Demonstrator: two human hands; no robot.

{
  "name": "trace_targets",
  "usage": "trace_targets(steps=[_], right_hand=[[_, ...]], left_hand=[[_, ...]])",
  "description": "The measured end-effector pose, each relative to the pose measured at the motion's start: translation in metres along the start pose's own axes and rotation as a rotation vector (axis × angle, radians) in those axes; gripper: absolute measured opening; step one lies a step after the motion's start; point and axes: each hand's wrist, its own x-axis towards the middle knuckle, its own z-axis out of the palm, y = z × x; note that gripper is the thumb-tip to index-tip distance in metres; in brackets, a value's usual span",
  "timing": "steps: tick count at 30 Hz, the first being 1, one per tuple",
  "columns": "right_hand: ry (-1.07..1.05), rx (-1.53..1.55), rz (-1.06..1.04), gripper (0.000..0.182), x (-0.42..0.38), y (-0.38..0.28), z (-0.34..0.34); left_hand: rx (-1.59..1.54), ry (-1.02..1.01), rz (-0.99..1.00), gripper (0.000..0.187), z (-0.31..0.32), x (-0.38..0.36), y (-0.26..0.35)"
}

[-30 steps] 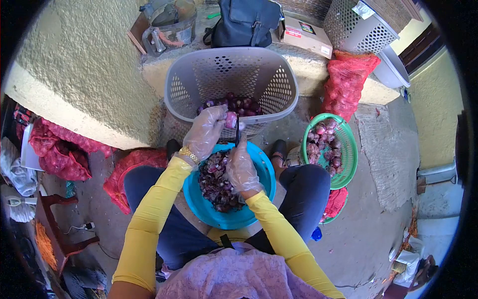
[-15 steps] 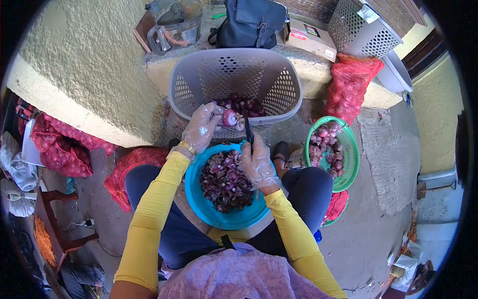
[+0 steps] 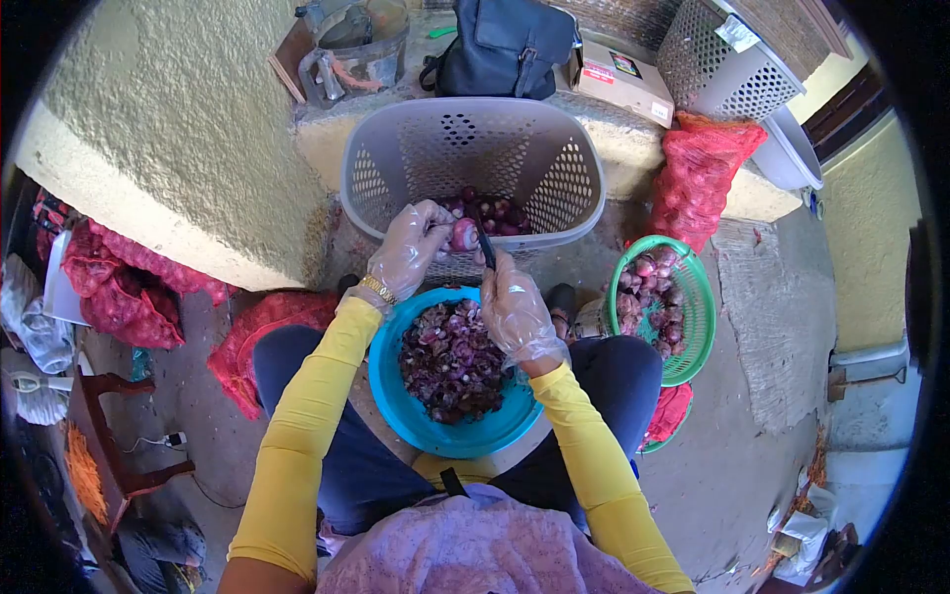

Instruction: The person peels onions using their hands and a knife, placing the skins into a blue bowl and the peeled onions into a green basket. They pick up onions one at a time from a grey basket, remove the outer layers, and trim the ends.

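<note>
My left hand (image 3: 408, 246), in a clear plastic glove, is closed around a red onion (image 3: 464, 235) in front of the grey basket. In my gloved right hand (image 3: 517, 312) is a knife (image 3: 485, 244) with a black handle, its blade against the onion's right side. Below both hands a blue basin (image 3: 396, 416) holds a heap of purple onion skins (image 3: 450, 361). The grey perforated basket (image 3: 396, 124) just beyond my hands has several peeled onions (image 3: 505, 213) at its bottom.
A green basket (image 3: 705, 337) of unpeeled onions stands right of my knee. Red mesh sacks (image 3: 693, 178) of onions lean on the ledge and lie at left (image 3: 267, 342). A black bag (image 3: 505, 49) and a cardboard box (image 3: 623, 81) sit on the ledge.
My right hand has moved slightly nearer the onion, and the knife now tilts across its right side. The onion has turned in my left hand, so its pale cut end shows less.
</note>
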Motion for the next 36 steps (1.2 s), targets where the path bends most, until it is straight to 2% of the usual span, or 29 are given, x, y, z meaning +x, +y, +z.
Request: trace_targets(steps=[5,7,8,13,17,19,26,29,34,36], right_hand=[[0.039,0.045,-0.014,0.021,0.001,0.000,0.000],[0.052,0.060,-0.021,0.020,0.000,0.001,0.000],[0.026,0.031,-0.008,0.018,0.000,0.003,0.001],[0.016,-0.005,-0.007,0.013,-0.001,0.006,0.004],[0.035,0.012,-0.038,0.016,-0.001,0.008,0.006],[0.052,0.017,-0.058,0.016,-0.001,0.008,0.007],[0.008,-0.096,-0.054,0.017,-0.003,0.009,0.005],[0.002,-0.104,-0.045,0.016,-0.003,0.010,0.007],[-0.009,-0.057,-0.036,0.017,-0.002,0.004,0.000],[0.024,-0.024,-0.055,0.026,-0.001,0.005,0.001]], left_hand=[[-0.072,0.003,0.025,0.020,0.004,-0.001,0.007],[-0.237,-0.043,-0.155,0.024,0.008,-0.007,0.033],[-0.237,-0.044,-0.157,0.024,0.010,-0.007,0.032],[0.070,-0.005,-0.097,0.032,0.010,0.000,0.024],[0.057,-0.010,-0.060,0.031,0.010,0.001,0.021],[-0.191,-0.018,-0.118,0.030,0.012,-0.001,0.021],[-0.081,-0.024,-0.102,0.031,0.012,-0.001,0.024],[-0.156,-0.013,-0.135,0.030,0.013,-0.001,0.015],[-0.189,-0.028,-0.084,0.029,0.014,0.004,0.000],[-0.237,-0.035,-0.118,0.029,0.014,0.002,-0.002]])
